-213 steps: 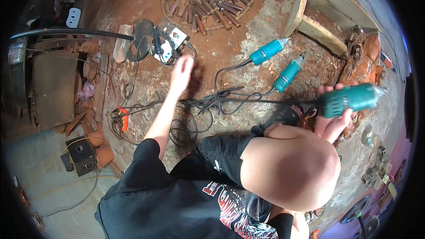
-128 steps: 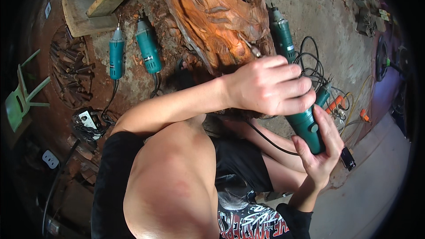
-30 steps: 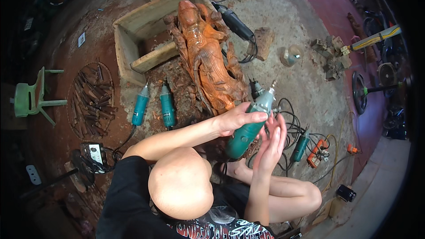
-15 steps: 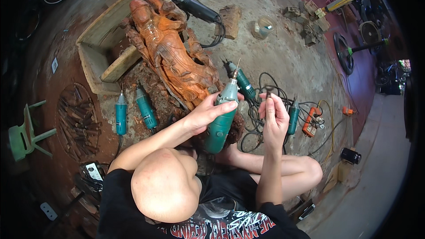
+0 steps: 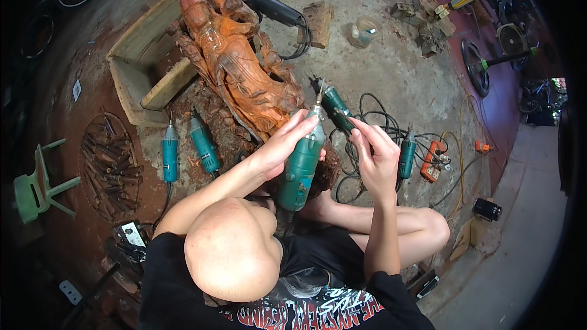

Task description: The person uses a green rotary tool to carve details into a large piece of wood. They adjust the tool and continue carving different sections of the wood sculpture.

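Left hand (image 5: 282, 149): clamped around green grinder (image 5: 299, 174) | Right hand (image 5: 376, 148): pinching slim tool (image 5: 345, 118) | Wooden carving (image 5: 235, 70): beyond both hands

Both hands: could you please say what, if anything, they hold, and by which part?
The left hand grips the teal power tool around its upper body; the right hand pinches a small piece, apparently by one end.

Five green grinders (image 5: 300, 171), one carving (image 5: 235, 76)

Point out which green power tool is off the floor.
The green tool in the left grip, held above the floor. The other four green tools lie on it: two left of the wooden carving, two to its right.
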Tool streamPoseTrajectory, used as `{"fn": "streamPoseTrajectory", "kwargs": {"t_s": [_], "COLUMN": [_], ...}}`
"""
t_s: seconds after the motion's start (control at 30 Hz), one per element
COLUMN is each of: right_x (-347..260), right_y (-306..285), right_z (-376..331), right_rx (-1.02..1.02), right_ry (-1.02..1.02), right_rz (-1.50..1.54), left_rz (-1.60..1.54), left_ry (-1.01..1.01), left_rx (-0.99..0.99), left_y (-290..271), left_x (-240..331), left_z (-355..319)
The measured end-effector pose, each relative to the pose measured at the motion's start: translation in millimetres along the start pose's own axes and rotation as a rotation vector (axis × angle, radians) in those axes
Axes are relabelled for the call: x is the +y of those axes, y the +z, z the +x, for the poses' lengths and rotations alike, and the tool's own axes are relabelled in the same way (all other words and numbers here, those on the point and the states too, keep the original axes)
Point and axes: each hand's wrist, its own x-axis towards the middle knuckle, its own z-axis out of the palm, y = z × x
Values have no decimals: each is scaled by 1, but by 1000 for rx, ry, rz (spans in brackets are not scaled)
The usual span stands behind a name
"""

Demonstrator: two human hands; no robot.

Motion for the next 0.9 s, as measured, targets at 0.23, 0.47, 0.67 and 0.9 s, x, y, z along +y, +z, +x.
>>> {"fn": "streamPoseTrajectory", "kwargs": {"t_s": [0.23, 0.47, 0.67, 0.9], "right_x": [9, 13, 13, 8], "right_y": [-13, -13, -17, -16], "right_z": [4, 6, 9, 11], "right_rx": [0, 2, 2, 1], "right_ry": [-86, -173, -239, -272], "right_rz": [-172, -255, -353, -382], "left_rz": [9, 221, 253, 291], "left_ry": [92, 70, 0, 38], "left_rx": [-51, -57, -51, -70], "left_y": [-5, 0, 4, 6], "left_x": [-11, -10, -9, -11], "left_z": [8, 9, 6, 4]}}
